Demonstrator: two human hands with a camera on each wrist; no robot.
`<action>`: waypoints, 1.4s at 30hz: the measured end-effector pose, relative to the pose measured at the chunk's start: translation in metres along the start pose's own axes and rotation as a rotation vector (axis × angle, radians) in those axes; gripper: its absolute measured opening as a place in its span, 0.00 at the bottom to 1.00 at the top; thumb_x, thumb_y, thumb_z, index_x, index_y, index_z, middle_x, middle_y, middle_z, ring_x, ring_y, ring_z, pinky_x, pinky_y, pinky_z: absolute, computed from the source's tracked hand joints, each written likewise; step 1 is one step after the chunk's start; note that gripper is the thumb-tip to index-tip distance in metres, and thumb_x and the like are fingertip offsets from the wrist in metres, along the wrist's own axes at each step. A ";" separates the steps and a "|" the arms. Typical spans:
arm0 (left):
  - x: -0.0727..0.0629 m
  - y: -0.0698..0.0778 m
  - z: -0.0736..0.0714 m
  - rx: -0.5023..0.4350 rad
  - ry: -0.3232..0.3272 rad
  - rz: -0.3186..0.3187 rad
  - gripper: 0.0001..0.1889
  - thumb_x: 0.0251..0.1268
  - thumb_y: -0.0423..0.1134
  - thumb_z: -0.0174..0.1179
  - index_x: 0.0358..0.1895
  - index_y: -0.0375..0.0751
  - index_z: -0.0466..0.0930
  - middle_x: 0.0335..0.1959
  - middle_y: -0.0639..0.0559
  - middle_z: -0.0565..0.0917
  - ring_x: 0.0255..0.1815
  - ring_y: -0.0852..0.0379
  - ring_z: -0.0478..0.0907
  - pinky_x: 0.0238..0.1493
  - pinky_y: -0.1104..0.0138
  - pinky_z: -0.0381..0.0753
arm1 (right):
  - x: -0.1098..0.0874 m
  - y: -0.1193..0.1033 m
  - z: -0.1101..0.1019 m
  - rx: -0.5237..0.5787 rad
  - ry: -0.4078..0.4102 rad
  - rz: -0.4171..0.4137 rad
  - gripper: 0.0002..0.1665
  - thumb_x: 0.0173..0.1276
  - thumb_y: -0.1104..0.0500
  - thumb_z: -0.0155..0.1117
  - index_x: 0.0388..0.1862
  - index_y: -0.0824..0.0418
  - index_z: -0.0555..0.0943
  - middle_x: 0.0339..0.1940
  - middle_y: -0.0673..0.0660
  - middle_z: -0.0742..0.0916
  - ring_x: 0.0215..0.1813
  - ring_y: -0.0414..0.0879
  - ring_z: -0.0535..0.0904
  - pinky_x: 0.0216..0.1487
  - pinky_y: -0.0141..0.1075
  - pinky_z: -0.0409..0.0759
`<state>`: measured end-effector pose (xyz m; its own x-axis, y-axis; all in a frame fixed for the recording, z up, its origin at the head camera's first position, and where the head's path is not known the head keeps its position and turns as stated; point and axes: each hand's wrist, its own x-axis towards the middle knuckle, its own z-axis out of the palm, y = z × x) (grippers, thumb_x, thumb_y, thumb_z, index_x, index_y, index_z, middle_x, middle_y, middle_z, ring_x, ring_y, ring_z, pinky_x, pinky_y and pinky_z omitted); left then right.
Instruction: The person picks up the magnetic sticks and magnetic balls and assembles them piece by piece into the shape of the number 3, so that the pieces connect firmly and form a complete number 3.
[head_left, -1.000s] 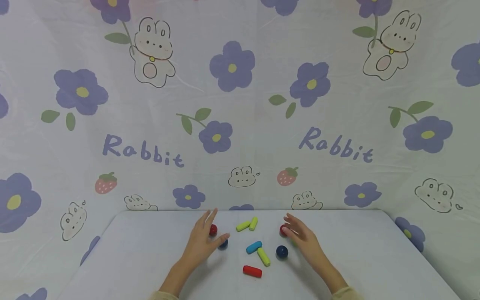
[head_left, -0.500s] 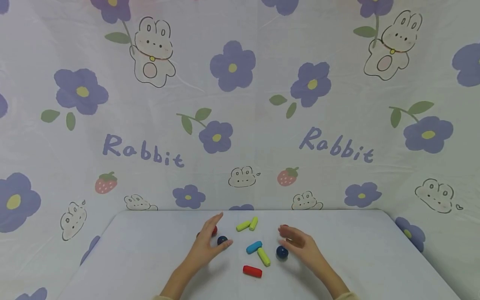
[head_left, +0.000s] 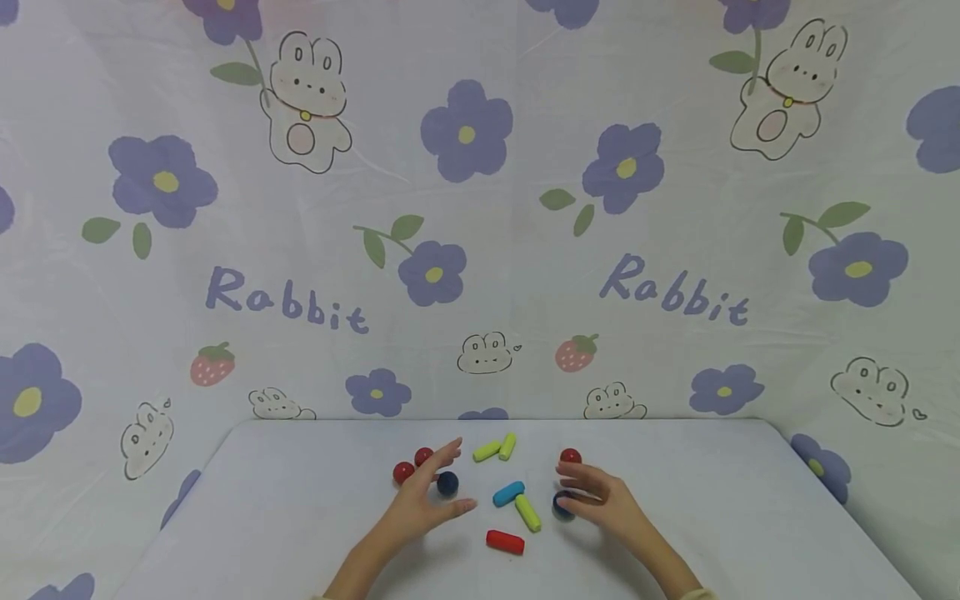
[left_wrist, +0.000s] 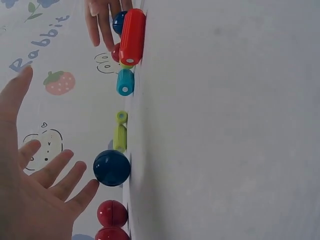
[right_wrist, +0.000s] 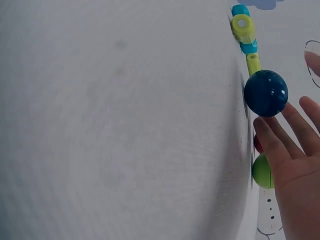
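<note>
My left hand [head_left: 415, 500] hovers with fingers spread beside a dark blue ball [head_left: 447, 483], which sits between thumb and forefinger without being gripped. Behind that hand lie two red balls [head_left: 403, 473]. Over on the other side, my right hand [head_left: 609, 498] has its fingers extended by a second dark blue ball [right_wrist: 266, 93], partly covered by the thumb in the head view. Just beyond its fingertips is another red ball [head_left: 571, 456]. A green ball [right_wrist: 262, 171] shows behind the right fingers in the right wrist view; the head view hides it.
Between the hands lie ridged cylinders: a red one [head_left: 506, 542] nearest, a blue one [head_left: 508, 494] touching a yellow-green one [head_left: 527, 513], and two more yellow-green cylinders [head_left: 486, 452] at the back. A rabbit-print cloth [head_left: 525, 333] stands behind the white table [head_left: 262, 517].
The left hand has shifted right and nearer, uncovering both red balls. My right hand has come nearer, from the red ball to the dark blue one. The balls and cylinders look unmoved.
</note>
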<state>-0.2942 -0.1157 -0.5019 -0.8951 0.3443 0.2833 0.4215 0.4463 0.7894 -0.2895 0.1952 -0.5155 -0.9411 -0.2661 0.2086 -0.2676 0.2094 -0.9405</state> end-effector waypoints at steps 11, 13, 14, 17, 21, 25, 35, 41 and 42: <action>-0.003 0.010 0.003 -0.037 0.000 0.046 0.42 0.44 0.56 0.66 0.65 0.65 0.55 0.62 0.61 0.64 0.60 0.57 0.62 0.54 0.53 0.65 | -0.001 0.003 -0.001 0.004 -0.070 0.039 0.32 0.54 0.61 0.68 0.59 0.65 0.69 0.56 0.64 0.74 0.57 0.56 0.70 0.52 0.37 0.70; -0.005 0.016 0.003 -0.069 -0.014 0.060 0.41 0.45 0.52 0.67 0.65 0.62 0.57 0.62 0.58 0.64 0.59 0.54 0.63 0.54 0.53 0.66 | 0.000 0.004 -0.002 -0.009 -0.080 0.042 0.32 0.55 0.62 0.67 0.59 0.66 0.69 0.56 0.64 0.74 0.57 0.56 0.70 0.51 0.36 0.70; -0.006 0.020 0.003 -0.085 -0.024 0.066 0.41 0.45 0.49 0.68 0.65 0.60 0.57 0.62 0.57 0.65 0.59 0.53 0.64 0.53 0.53 0.66 | 0.000 0.004 -0.002 -0.016 -0.084 0.043 0.32 0.55 0.63 0.67 0.59 0.66 0.69 0.56 0.64 0.75 0.56 0.55 0.70 0.51 0.36 0.70; -0.009 0.032 0.003 -0.139 -0.059 0.068 0.40 0.46 0.43 0.69 0.65 0.54 0.59 0.60 0.54 0.66 0.58 0.50 0.65 0.53 0.53 0.66 | 0.000 0.005 -0.002 -0.019 -0.091 0.040 0.31 0.55 0.64 0.67 0.59 0.66 0.69 0.55 0.64 0.75 0.56 0.54 0.70 0.51 0.35 0.70; -0.011 0.038 0.004 -0.176 -0.110 0.054 0.38 0.47 0.43 0.68 0.64 0.51 0.61 0.59 0.53 0.68 0.57 0.48 0.66 0.52 0.54 0.68 | -0.001 0.006 -0.003 -0.019 -0.098 0.039 0.32 0.55 0.65 0.66 0.59 0.66 0.69 0.55 0.63 0.75 0.57 0.53 0.70 0.50 0.35 0.70; -0.011 0.036 0.007 -0.208 -0.148 0.052 0.36 0.48 0.44 0.68 0.63 0.52 0.62 0.58 0.53 0.69 0.57 0.47 0.67 0.52 0.53 0.68 | -0.002 0.008 -0.004 -0.017 -0.106 0.036 0.31 0.55 0.65 0.66 0.59 0.66 0.69 0.55 0.62 0.76 0.56 0.54 0.71 0.50 0.34 0.71; -0.010 0.007 0.027 -0.246 -0.198 0.046 0.30 0.51 0.42 0.66 0.60 0.55 0.66 0.57 0.49 0.71 0.55 0.53 0.69 0.51 0.56 0.69 | -0.002 0.012 -0.006 -0.002 -0.125 -0.002 0.29 0.55 0.65 0.66 0.56 0.69 0.71 0.54 0.64 0.76 0.56 0.55 0.71 0.51 0.36 0.71; -0.010 -0.008 0.034 -0.273 -0.242 0.025 0.31 0.49 0.46 0.66 0.60 0.49 0.68 0.55 0.51 0.73 0.53 0.57 0.71 0.50 0.65 0.71 | -0.002 0.015 -0.006 -0.023 -0.122 -0.015 0.27 0.55 0.64 0.66 0.55 0.68 0.72 0.52 0.63 0.77 0.55 0.54 0.72 0.49 0.35 0.71; -0.010 -0.008 0.035 -0.277 -0.247 0.014 0.30 0.49 0.45 0.66 0.59 0.48 0.69 0.54 0.51 0.73 0.52 0.57 0.71 0.49 0.66 0.71 | -0.002 0.016 -0.006 -0.026 -0.122 -0.011 0.27 0.54 0.64 0.67 0.54 0.68 0.73 0.52 0.62 0.77 0.55 0.53 0.72 0.49 0.35 0.71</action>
<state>-0.2835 -0.0937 -0.5300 -0.8132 0.5529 0.1819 0.3481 0.2116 0.9133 -0.2935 0.2048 -0.5291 -0.9066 -0.3803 0.1828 -0.2842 0.2299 -0.9308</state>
